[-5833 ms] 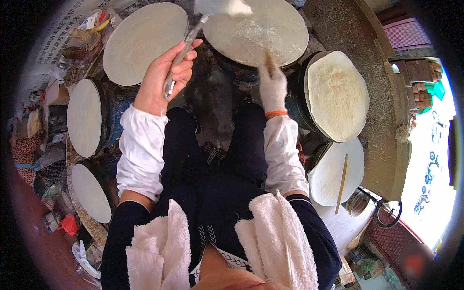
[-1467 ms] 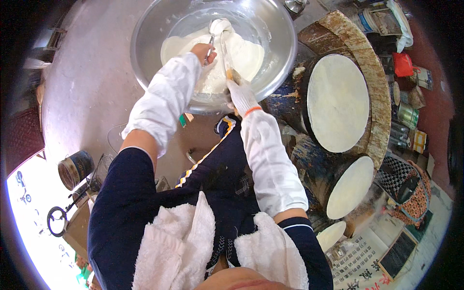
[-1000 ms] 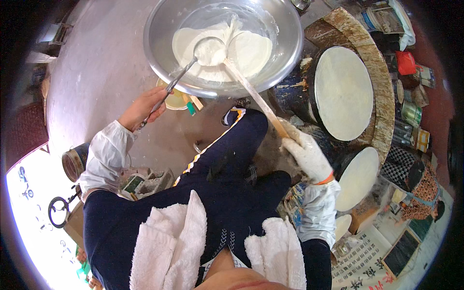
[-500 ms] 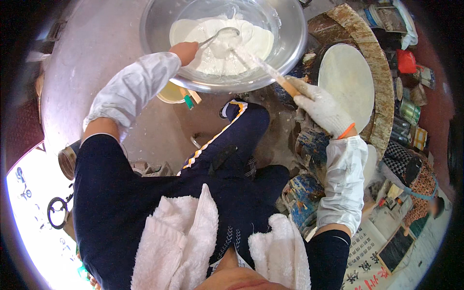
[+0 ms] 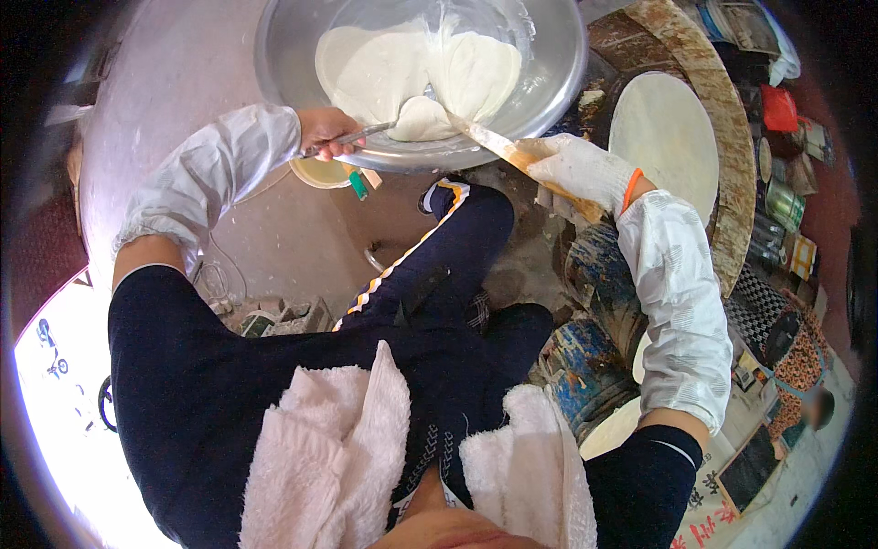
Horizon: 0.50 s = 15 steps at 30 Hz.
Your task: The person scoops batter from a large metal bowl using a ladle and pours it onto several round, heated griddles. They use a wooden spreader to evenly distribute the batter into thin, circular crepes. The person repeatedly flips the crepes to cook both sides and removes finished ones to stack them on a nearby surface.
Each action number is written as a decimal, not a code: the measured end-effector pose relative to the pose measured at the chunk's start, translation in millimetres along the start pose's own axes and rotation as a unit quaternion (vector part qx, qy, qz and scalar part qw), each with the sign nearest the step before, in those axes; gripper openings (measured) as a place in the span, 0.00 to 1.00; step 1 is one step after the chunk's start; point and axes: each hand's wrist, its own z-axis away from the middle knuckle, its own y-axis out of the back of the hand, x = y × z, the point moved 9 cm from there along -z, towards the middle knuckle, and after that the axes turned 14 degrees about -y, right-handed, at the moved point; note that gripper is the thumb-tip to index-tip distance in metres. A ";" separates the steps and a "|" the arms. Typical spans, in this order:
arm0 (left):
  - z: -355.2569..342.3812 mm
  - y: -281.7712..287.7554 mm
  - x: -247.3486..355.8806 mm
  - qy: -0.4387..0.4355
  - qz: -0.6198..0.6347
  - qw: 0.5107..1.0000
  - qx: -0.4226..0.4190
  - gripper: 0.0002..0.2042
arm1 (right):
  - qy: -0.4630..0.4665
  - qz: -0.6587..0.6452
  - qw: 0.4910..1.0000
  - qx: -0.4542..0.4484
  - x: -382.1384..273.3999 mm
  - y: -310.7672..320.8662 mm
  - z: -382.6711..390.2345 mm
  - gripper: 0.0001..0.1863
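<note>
A wide metal basin holds thick, stretchy white batter. My bare left hand is closed round the handle of a metal ladle over the basin's near left rim. A rounded lump of batter covers the ladle's head, which I cannot see. My right hand, in a white knitted glove, is closed on a flat wooden stick. The stick's batter-coated tip meets the lump's right side at the near inner wall of the basin. White sleeve covers reach along both forearms.
To the right, a pale round sheet lies inside a worn, crusted ring. Below it stand paint-stained blue drums. A small yellowish tub with a green-ended stick sits under the basin. A person is at far right.
The ladle has moved toward me, down to the near wall, and now bears a lump of batter. The stick's tip has moved down beside it. Both elbows have swung outward.
</note>
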 end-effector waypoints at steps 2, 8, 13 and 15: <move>-7.8 -17.2 -10.9 0.011 0.095 0.995 0.006 0.11 | -0.009 -0.074 0.997 -0.011 1.6 -6.6 5.6 0.27; -9.5 -73.4 -16.7 -0.018 0.254 0.963 0.092 0.11 | -0.002 -0.295 0.949 -0.112 5.1 -70.1 9.6 0.20; 9.4 -136.7 -29.7 -0.155 0.307 0.927 0.152 0.11 | 0.109 -0.563 0.800 -0.175 0.1 -119.9 8.4 0.10; 11.4 -166.3 -22.6 -0.263 0.333 0.900 0.099 0.11 | 0.169 -0.584 0.782 -0.136 -1.7 -136.6 32.2 0.08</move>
